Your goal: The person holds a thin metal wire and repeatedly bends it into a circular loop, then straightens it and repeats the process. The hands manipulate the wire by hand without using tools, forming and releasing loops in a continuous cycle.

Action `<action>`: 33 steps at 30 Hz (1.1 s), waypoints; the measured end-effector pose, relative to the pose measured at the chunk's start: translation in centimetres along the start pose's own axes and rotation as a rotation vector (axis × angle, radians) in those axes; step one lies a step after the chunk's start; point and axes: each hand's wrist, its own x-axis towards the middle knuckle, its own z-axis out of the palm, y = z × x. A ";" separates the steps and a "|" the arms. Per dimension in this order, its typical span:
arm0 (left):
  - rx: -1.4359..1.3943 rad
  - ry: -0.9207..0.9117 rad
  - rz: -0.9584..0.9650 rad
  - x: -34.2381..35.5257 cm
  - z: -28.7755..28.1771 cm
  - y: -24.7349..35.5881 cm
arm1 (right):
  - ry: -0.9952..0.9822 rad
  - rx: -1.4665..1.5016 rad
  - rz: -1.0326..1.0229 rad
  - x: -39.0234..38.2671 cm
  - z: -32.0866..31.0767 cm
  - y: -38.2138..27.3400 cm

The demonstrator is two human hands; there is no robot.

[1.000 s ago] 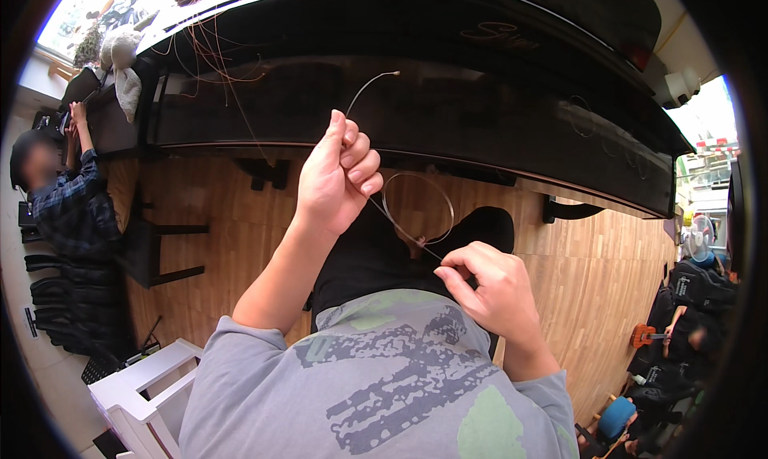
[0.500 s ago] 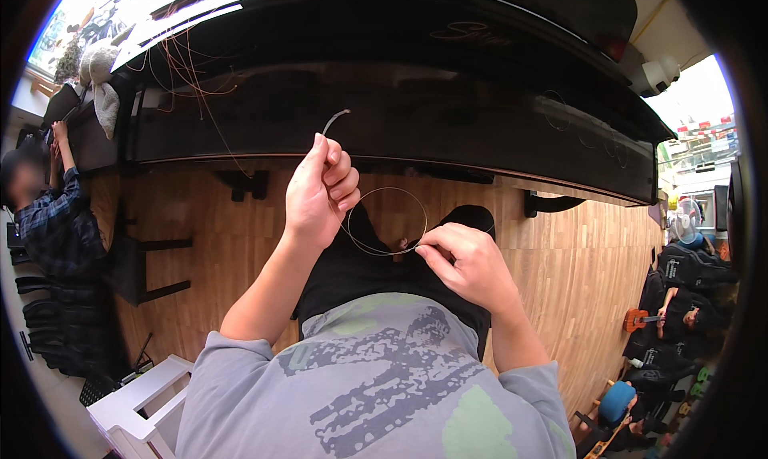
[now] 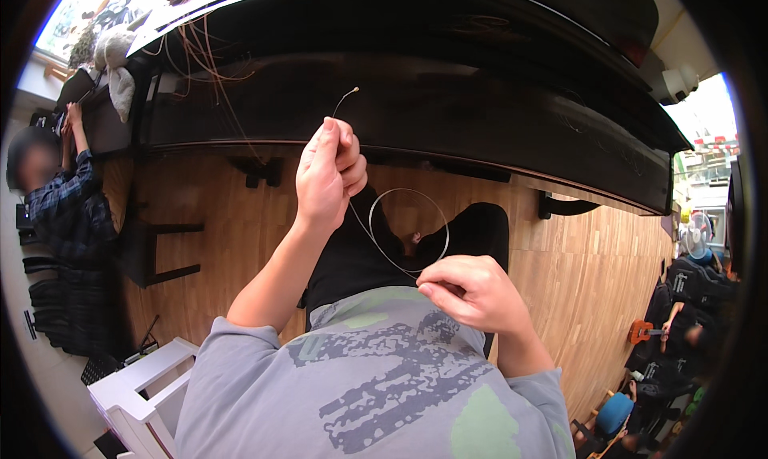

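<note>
A thin, pale metal string [image 3: 448, 228] runs between my two hands and curls into one large loop above my lap. My left hand [image 3: 326, 175] is closed on it, thumb against the curled fingers. Its short end, tipped with a small pale bead, sticks up past the thumb in front of the black piano. Lower and to the right, my right hand [image 3: 472, 292] pinches the string at the bottom of the loop, close to my grey shirt. The far end of the string beyond the right hand does not show.
The glossy black piano [image 3: 384, 99] spans the far side, with several coppery strings [image 3: 204, 55] loose on its left top. A person [image 3: 68, 195] is at the left, near a dark stool [image 3: 164, 255]. White furniture [image 3: 136, 395] stands lower left; a ukulele [image 3: 640, 332] is at the right.
My right hand has come down toward my shirt, and my left hand sits slightly higher. The string's loop has changed shape, and its beaded tip now points higher. The whole view has shifted slightly.
</note>
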 end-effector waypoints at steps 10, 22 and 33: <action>-0.059 0.020 0.104 1.4 1.3 2.8 | 0.114 -0.281 -0.126 -1.0 -0.7 -2.6; 0.742 -0.284 -0.168 -0.7 -2.2 3.7 | 0.632 -0.319 -0.038 -1.6 -5.5 -5.9; 1.044 -0.788 0.592 0.0 6.7 5.3 | 0.441 0.017 0.034 0.8 -5.6 -4.5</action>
